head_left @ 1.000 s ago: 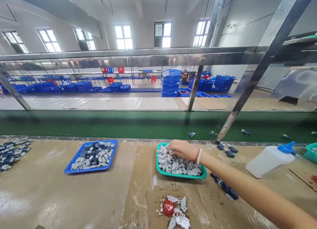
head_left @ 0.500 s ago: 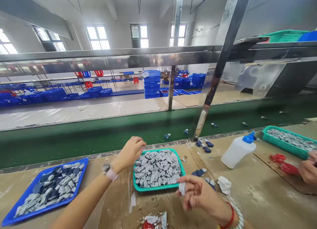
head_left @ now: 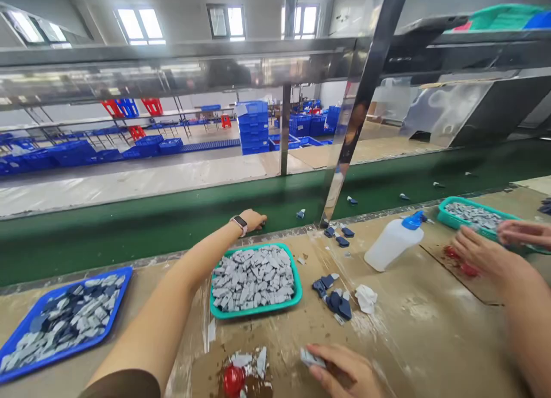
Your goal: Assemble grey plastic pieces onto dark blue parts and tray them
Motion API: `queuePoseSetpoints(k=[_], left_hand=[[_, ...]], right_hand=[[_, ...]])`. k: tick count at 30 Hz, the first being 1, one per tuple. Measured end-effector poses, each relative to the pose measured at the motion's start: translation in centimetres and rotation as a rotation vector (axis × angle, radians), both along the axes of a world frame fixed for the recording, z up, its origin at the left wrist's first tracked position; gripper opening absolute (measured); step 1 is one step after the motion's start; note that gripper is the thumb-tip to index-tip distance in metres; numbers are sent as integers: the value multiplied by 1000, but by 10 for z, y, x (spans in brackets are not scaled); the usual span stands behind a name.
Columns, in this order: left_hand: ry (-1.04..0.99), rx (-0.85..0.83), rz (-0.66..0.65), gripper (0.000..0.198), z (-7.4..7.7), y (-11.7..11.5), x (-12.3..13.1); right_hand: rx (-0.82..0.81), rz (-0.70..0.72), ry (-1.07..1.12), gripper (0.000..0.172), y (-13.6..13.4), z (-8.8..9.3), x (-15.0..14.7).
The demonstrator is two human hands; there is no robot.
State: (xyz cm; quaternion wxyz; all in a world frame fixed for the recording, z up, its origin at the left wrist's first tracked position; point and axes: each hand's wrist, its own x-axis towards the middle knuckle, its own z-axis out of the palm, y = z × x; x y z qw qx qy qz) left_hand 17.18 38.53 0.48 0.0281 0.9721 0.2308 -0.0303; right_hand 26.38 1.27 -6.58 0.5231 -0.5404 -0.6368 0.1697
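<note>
Your right hand (head_left: 344, 368) pinches grey piece (head_left: 310, 358); left hand (head_left: 253, 219), grip can't tell. Some navy-grey pieces (head_left: 343, 308) seem done; green tray (head_left: 258, 311) full.

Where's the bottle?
Bottle: on the table, right of centre in head view, beyond the white wad, between dark blue pieces and the right green tray.

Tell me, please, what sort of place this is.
Probably a factory workshop: a long green conveyor-like belt bears small navy parts, a rectangular teal plastic tray holds many light grey pieces, and blue plastic crates stand stacked behind.
</note>
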Motion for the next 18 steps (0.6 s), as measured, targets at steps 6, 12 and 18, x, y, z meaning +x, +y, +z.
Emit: queuePoseSetpoints(k=[6,12,18], left_hand=[[-267,19,170,31,21,-44,-84],[-733,-193,343,31,39,-180,-212],[-1149,-504,767,34,-3,-313,-290]], right_hand=[[-165,8,-70,14,-14,1,-33],[-207,67,-197,21,-21,-10,-60],[-159,95,-440,28,-25,-15,-77]])
